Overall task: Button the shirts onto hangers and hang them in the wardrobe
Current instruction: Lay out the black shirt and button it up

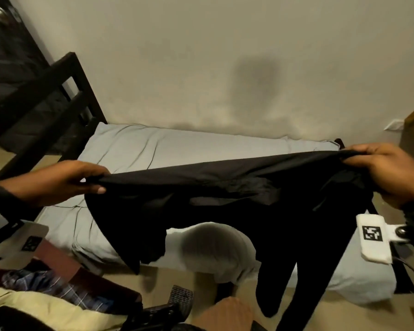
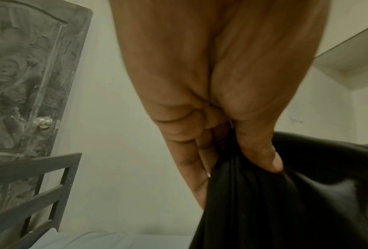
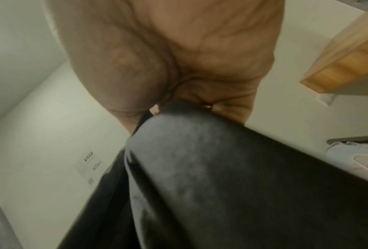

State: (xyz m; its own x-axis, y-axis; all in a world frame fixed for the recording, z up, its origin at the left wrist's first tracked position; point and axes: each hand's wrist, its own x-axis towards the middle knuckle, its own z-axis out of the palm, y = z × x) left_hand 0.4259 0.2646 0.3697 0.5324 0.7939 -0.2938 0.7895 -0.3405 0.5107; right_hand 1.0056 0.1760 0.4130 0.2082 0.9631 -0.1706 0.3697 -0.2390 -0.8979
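Shirt (image 1: 237,199) stretched left-right above bed (image 1: 134,149); left hand (image 1: 65,182) and right hand (image 1: 387,173) each grip one end.

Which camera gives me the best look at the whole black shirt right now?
The head view: the black shirt hangs stretched between the left hand and right hand above the bed, sleeves dangling. Each wrist view shows only bunched dark cloth pinched at that hand.
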